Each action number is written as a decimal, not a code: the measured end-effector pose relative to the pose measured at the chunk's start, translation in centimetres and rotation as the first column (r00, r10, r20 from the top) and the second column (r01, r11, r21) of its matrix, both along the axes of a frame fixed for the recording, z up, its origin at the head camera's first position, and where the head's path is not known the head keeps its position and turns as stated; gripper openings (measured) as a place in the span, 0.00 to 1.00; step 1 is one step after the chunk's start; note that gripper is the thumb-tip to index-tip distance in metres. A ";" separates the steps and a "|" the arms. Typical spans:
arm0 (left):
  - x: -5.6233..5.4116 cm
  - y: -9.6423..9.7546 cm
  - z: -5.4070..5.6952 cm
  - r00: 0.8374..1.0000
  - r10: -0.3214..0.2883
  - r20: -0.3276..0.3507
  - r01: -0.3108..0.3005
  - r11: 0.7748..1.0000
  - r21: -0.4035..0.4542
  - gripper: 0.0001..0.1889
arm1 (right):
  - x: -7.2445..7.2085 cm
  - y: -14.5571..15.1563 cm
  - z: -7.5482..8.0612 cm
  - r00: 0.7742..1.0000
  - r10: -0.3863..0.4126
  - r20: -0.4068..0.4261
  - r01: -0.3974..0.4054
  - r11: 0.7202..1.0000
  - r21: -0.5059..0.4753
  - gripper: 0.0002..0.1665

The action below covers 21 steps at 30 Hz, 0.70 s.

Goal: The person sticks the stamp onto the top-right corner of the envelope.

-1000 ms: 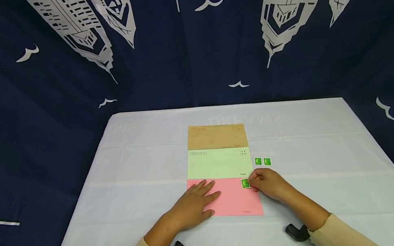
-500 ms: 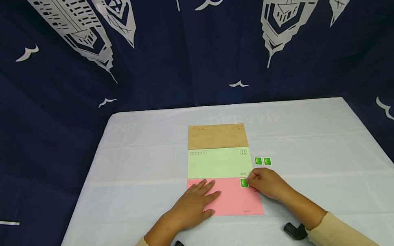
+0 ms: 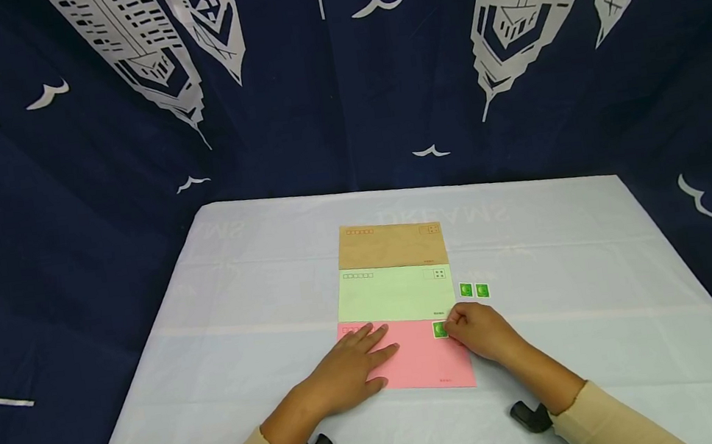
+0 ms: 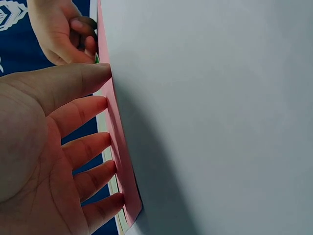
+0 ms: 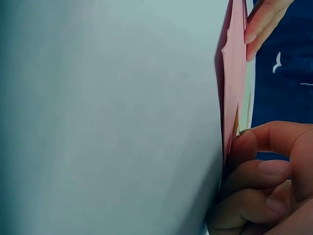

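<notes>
A pink envelope (image 3: pixel 420 366) lies nearest the person, below a light green envelope (image 3: pixel 392 295) and a brown envelope (image 3: pixel 389 247). Fingers spread, my left hand (image 3: pixel 348 372) rests on the left part of the pink envelope; the left wrist view shows its fingertips (image 4: pixel 100 139) touching the paper. At the pink envelope's upper right corner, my right hand (image 3: pixel 486 330) pinches the right edge of a green postage stamp (image 3: pixel 439 329) between thumb and curled forefinger. The fingers hide part of the stamp. In the right wrist view the stamp's face cannot be made out.
Two more green stamps, a left one (image 3: pixel 466 290) and a right one (image 3: pixel 482 290), lie side by side just right of the green envelope. A white cloth (image 3: pixel 239 303) covers the table. Behind it hangs a dark blue curtain (image 3: pixel 344 127) with a white building print.
My right hand and the stamp in it have shifted slightly left and up along the pink envelope's corner. The left hand has stayed in place.
</notes>
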State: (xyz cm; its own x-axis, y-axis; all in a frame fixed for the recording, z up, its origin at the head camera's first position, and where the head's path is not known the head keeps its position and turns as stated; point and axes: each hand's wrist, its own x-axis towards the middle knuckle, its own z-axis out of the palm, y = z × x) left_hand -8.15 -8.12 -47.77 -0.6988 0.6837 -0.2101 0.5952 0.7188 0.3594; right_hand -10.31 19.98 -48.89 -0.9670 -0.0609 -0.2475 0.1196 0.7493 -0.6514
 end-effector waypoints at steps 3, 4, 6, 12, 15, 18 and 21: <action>0.0 0.0 0.0 1.000 0.002 0.003 -0.002 1.000 0.001 0.30 | 0.0 -0.1 0.1 1.000 0.002 -0.008 -0.002 1.000 0.011 0.07; 0.0 0.0 0.0 1.000 0.002 0.004 -0.002 1.000 0.001 0.30 | 0.0 -0.2 0.1 1.000 0.002 -0.010 -0.002 1.000 0.017 0.07; -0.1 0.0 0.0 1.000 0.002 0.003 -0.002 1.000 0.002 0.30 | 0.0 -0.3 0.1 1.000 0.001 -0.012 0.000 1.000 0.030 0.07; -0.1 -0.1 0.1 1.000 0.000 0.000 0.000 1.000 0.005 0.30 | 0.0 -0.5 0.2 1.000 0.006 -0.023 -0.004 0.998 0.059 0.06; 0.0 -0.1 0.1 1.000 0.001 -0.001 -0.001 1.000 0.008 0.30 | 0.1 -0.4 0.2 1.000 0.006 -0.020 -0.004 0.999 0.054 0.06; 0.0 -0.1 0.1 1.000 0.001 0.000 -0.001 1.000 0.011 0.30 | 0.1 -0.2 0.2 1.000 0.002 -0.028 -0.001 0.999 0.043 0.07; 0.0 -0.1 0.0 1.000 0.000 -0.002 0.000 1.000 0.009 0.30 | 0.3 0.2 0.3 0.999 0.001 -0.049 0.001 0.999 0.035 0.07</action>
State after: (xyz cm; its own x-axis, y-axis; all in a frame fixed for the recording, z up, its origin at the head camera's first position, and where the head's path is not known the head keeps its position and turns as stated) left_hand -8.13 -8.17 -47.72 -0.6992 0.6857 -0.2025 0.5958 0.7153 0.3652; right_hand -9.99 20.18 -48.61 -0.9780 -0.0532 -0.2016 0.0879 0.7715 -0.6301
